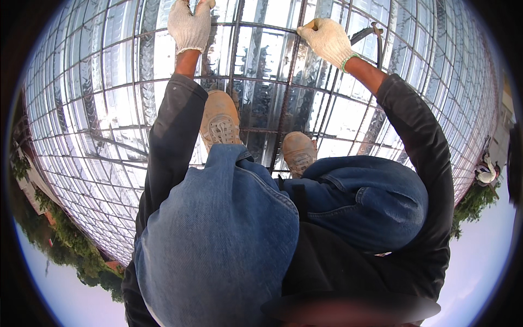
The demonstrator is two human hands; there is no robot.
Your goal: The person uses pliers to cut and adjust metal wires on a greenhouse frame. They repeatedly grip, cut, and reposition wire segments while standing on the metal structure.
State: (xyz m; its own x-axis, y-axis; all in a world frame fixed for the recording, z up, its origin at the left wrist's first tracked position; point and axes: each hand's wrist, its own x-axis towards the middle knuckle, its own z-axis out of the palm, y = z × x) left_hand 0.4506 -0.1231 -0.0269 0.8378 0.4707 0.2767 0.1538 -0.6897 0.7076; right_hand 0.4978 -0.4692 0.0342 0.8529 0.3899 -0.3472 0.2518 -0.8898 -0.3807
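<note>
My left hand (189, 24), in a cream knitted glove, is at the top edge above the steel rebar grid (256, 79), its fingers curled and partly cut off; what they hold is unclear. My right hand (324, 41), gloved alike, has its fingers closed at a crossing of the bars, and whatever is in them is too small to make out. Beside it lie dark bent bars (376, 38). The grid lies over shiny ribbed metal sheeting (109, 98).
My two tan shoes (220, 117) stand on the grid below my bent knees. Another person (487, 171) is at the far right edge. Trees (471, 204) show beyond the deck's edges on both sides. More dark bars (120, 152) run across the left of the grid.
</note>
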